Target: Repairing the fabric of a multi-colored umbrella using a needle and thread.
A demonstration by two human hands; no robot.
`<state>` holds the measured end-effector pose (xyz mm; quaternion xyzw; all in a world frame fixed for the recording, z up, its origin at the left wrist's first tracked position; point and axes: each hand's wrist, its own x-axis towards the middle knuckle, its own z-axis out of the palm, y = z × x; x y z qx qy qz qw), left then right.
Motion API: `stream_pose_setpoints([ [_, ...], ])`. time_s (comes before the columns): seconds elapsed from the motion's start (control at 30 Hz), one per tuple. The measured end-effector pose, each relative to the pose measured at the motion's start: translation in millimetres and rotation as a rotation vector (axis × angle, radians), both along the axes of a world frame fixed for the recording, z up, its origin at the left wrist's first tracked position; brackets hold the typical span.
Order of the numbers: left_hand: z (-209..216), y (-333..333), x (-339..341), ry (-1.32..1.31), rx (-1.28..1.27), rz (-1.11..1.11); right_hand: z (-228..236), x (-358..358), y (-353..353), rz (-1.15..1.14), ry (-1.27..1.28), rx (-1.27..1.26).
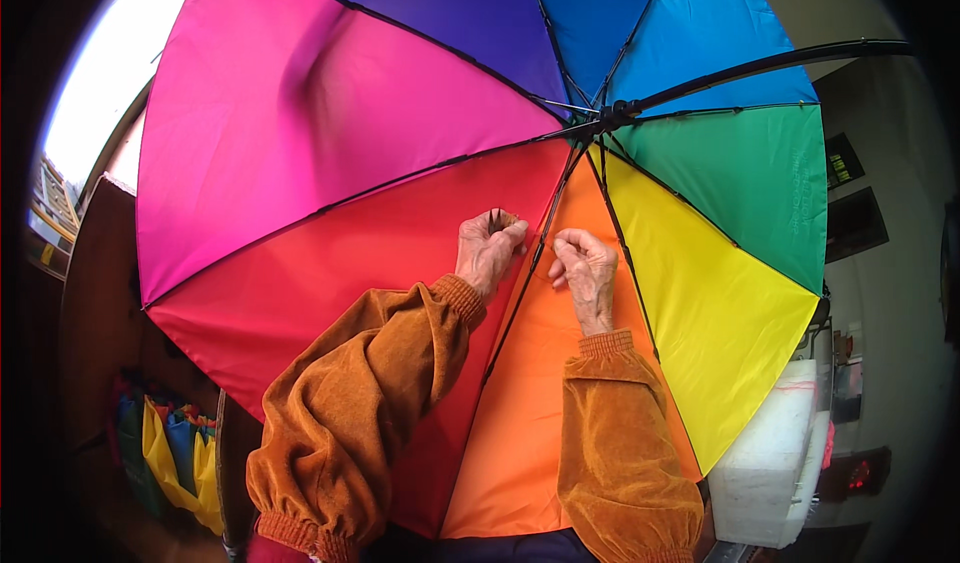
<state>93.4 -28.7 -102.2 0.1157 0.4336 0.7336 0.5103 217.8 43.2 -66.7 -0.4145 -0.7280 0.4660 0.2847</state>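
The open rainbow umbrella (400, 133) fills most of your frame, its inner side facing you, with panels of pink, red, orange, yellow, green, blue and purple fanning out from the black hub (612, 115) in the upper right of centre. The black shaft (780, 61) runs from that hub toward the upper right edge.

Your left hand (488, 251) sits just below the middle of the frame, on the red panel right beside the rib (535, 253) that divides red from orange. Its fingers are curled in tight and pinch something small and dark (497, 220) at the fingertips; it may be a rib tip or a clip, but it is too small to tell.

Your right hand (585, 268) lies just across that same rib on the orange panel, fingers bent narrowly, the tips pressing or gripping the fabric near the rib. The two hands are near each other with the rib between them.

In the lower left corner folded coloured fabric (175, 453) lies bundled. At the lower right stands a white box-like thing (770, 463).
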Motion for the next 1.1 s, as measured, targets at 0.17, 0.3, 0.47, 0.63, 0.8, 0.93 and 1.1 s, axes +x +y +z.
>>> stream_pose_setpoints([
  [0.17,1,-1,-4,0.025,-0.017,-0.046,-2,-5,-4,0.013,-0.030,0.009],
  [0.3,3,7,0,0.114,-0.017,-0.091,-8,-1,9,0.119,-0.149,0.394],
  [0.47,3,7,1,0.145,0.005,-0.109,-4,-6,14,0.286,-0.238,0.851],
  [0.63,-11,-3,0,0.441,-0.009,-0.120,3,24,34,0.510,-0.562,1.298],
  [0.8,14,-17,16,1.170,-0.259,-0.401,50,75,35,-0.222,0.717,-0.199],
  [0.93,19,-27,13,1.276,-0.290,-0.370,46,133,44,-0.236,0.965,-0.478],
  [1.1,-5,-18,16,1.193,-0.108,-0.198,103,266,59,-0.542,0.843,-0.130],
])
